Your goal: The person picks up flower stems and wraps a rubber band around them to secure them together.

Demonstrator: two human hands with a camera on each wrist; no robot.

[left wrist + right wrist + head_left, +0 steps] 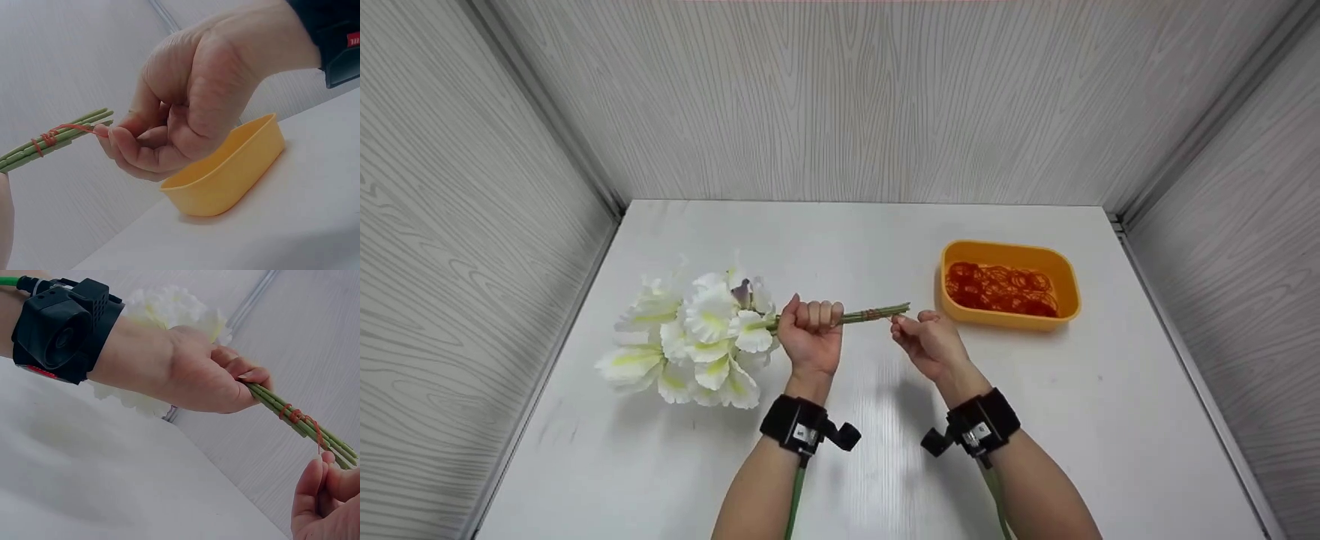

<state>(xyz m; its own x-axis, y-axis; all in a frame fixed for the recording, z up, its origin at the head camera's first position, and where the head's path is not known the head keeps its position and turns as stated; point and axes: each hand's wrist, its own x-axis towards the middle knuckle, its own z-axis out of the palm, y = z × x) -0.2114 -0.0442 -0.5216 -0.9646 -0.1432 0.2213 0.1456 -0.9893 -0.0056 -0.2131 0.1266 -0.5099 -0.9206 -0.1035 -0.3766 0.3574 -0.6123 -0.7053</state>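
White, yellow-streaked flowers [701, 345] spread over the desk [1110, 450] at left, left hand [813, 334] clamping its fingers round green stems [859, 316], right hand [936, 346] pinching a red band [296, 416] looped there; at right, a yellow box [1011, 320] holds red loops [997, 289].

The left forearm [760, 487] and right forearm [1041, 484] are extended forward and angled toward each other. The left hand [813, 334] is turned palm-side up, its fingers [820, 315] curled in a grip. The right hand [935, 346] is held apart, fingertips [126, 147] pinched together.
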